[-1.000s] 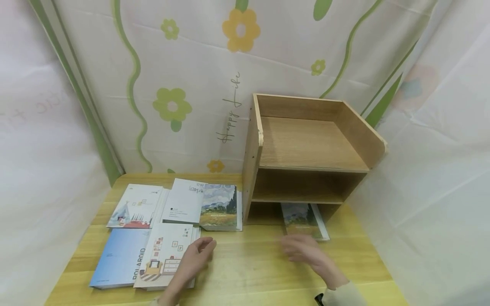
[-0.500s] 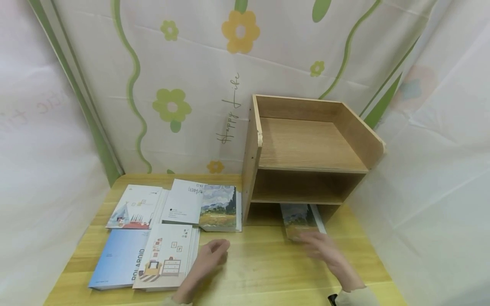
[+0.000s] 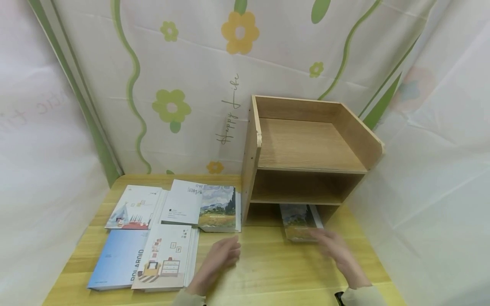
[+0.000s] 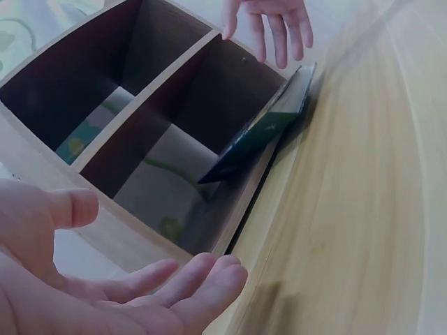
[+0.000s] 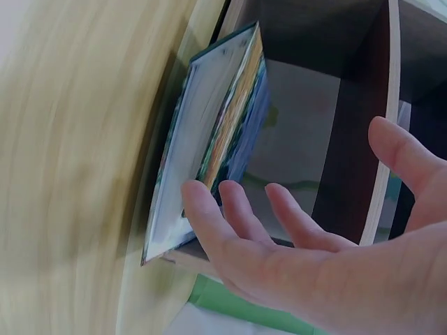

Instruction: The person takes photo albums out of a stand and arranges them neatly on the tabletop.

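Note:
A thick book with a painted landscape cover point(image 3: 296, 219) lies in the shelf unit's bottom compartment, its front end sticking out over the table. My right hand point(image 3: 334, 250), slightly blurred, is at the book's front right corner with its fingers extended. In the right wrist view the fingers point(image 5: 234, 216) overlap the book's white page edge point(image 5: 183, 157), loosely bent and gripping nothing. My left hand point(image 3: 220, 259) hovers over the table left of the book, palm turned inward and fingers relaxed. It holds nothing in the left wrist view, where the book's dark corner point(image 4: 241, 146) shows beyond it.
The wooden shelf unit point(image 3: 306, 197) stands at the back right, with an open top tray. At left, several books lie flat: a blue one point(image 3: 118, 257), a room-drawing one point(image 3: 166, 255), a tent one point(image 3: 135, 206), a white one point(image 3: 181, 202) and another landscape one point(image 3: 218, 208).
My left hand has moved right, away from the room-drawing book. The right hand has slid right along the front of the landscape book to its corner.

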`<state>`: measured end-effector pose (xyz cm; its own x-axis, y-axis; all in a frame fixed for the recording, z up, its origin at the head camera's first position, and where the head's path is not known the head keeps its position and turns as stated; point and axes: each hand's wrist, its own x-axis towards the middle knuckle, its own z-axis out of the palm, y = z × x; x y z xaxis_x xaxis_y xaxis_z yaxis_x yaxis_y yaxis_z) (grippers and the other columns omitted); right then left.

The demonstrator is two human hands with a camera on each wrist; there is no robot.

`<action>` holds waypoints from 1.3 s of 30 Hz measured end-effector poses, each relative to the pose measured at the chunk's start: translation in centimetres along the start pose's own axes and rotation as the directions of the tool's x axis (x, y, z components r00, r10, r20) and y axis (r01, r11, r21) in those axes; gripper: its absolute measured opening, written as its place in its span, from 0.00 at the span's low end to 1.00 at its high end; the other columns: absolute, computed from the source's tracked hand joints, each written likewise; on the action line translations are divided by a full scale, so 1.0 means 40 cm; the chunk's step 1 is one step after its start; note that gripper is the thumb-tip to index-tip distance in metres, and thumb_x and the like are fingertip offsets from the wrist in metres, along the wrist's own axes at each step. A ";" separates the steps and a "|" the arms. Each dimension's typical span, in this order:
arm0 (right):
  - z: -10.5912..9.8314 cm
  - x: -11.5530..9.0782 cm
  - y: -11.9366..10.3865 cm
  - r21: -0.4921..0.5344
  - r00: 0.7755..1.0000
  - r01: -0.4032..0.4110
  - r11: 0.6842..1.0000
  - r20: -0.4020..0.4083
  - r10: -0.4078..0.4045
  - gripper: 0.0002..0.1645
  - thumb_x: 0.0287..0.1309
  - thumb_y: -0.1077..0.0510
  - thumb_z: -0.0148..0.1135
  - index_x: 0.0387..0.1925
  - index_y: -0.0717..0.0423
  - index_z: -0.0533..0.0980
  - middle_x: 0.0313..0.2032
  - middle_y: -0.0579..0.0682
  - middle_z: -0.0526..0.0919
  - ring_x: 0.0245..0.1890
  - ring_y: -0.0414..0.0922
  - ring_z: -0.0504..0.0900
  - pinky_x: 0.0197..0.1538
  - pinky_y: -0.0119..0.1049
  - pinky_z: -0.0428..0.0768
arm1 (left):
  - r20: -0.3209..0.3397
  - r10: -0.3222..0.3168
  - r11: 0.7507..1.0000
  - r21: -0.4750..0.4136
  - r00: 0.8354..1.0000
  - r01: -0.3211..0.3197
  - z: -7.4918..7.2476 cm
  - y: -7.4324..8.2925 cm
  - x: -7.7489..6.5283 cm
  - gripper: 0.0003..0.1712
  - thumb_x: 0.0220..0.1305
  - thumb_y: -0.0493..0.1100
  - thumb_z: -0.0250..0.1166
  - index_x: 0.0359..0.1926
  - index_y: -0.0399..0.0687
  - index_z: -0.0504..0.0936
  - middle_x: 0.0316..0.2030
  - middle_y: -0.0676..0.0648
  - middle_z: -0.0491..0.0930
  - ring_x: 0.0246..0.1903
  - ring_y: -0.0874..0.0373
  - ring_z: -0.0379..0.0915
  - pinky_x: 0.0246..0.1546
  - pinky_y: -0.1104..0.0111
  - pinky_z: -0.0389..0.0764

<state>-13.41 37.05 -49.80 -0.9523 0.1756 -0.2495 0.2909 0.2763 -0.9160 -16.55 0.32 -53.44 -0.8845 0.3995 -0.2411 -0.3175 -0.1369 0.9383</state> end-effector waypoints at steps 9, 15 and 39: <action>-0.030 0.008 0.003 -0.095 0.998 -0.050 0.994 -0.035 0.047 0.49 0.66 0.42 0.60 0.69 0.74 0.54 0.65 0.75 0.60 0.59 0.70 0.67 0.57 0.61 0.72 | 0.041 -0.009 0.999 -0.032 0.999 0.010 0.030 -0.009 0.038 0.46 0.75 0.58 0.51 0.67 0.17 0.53 0.61 0.20 0.63 0.60 0.27 0.63 0.60 0.43 0.67; -0.048 0.024 0.014 -0.120 0.997 -0.059 0.991 -0.046 0.054 0.49 0.66 0.42 0.60 0.70 0.73 0.54 0.66 0.74 0.61 0.61 0.67 0.67 0.59 0.61 0.70 | 0.083 -0.018 0.998 -0.056 0.996 0.022 0.057 -0.014 0.067 0.50 0.72 0.61 0.53 0.69 0.18 0.49 0.63 0.19 0.59 0.63 0.26 0.58 0.62 0.40 0.62; -0.135 0.117 0.061 -0.067 0.984 -0.177 0.982 0.008 0.178 0.39 0.63 0.40 0.63 0.57 0.70 0.67 0.17 0.46 0.63 0.18 0.43 0.60 0.28 0.39 0.72 | 0.216 -0.056 0.987 -0.137 0.975 0.087 0.193 -0.040 0.162 0.56 0.67 0.71 0.52 0.75 0.32 0.46 0.69 0.20 0.44 0.67 0.25 0.47 0.67 0.40 0.50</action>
<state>-16.66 43.64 -51.51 -0.8861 0.2147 -0.4108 0.4604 0.3040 -0.8340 -19.12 10.10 -54.61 -0.7705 0.5929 -0.2342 -0.4372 -0.2242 0.8710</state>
